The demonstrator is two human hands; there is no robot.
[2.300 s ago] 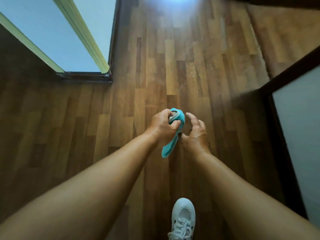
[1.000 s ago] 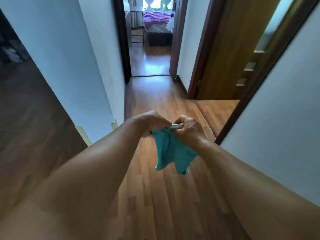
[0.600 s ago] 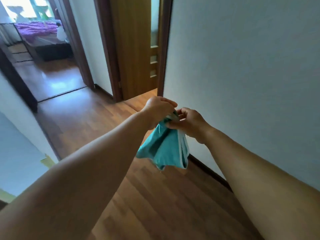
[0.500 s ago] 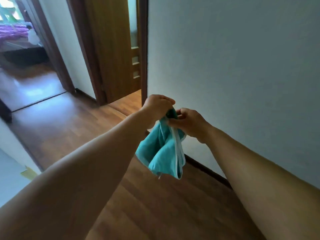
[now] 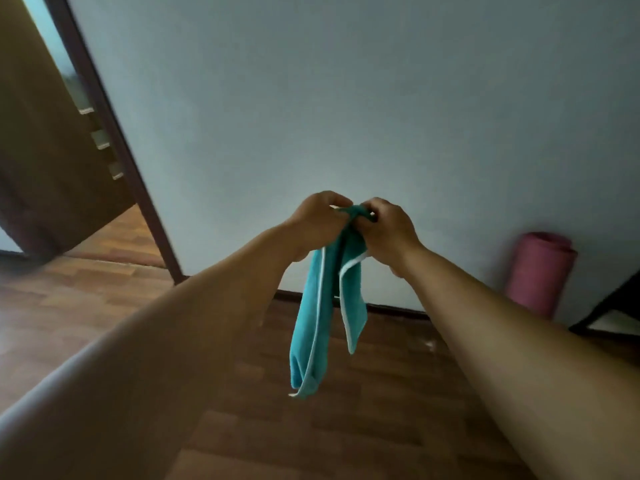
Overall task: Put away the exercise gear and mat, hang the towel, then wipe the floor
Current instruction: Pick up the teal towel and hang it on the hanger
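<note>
Having turned from the doorway to face the wall, I pinch the teal towel (image 5: 325, 306) by its top edge in both left hand (image 5: 320, 220) and right hand (image 5: 389, 230), fingers curled, left of the rolled pink mat (image 5: 538, 271), with hanging it seemingly next.

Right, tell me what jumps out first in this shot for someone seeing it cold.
The teal cloth dangles mid-frame, its top edge pinched between the left hand and right hand in front of a pale wall. Next, the rolled pink mat stands against that wall at right, and a brown door hangs open at left.
</note>
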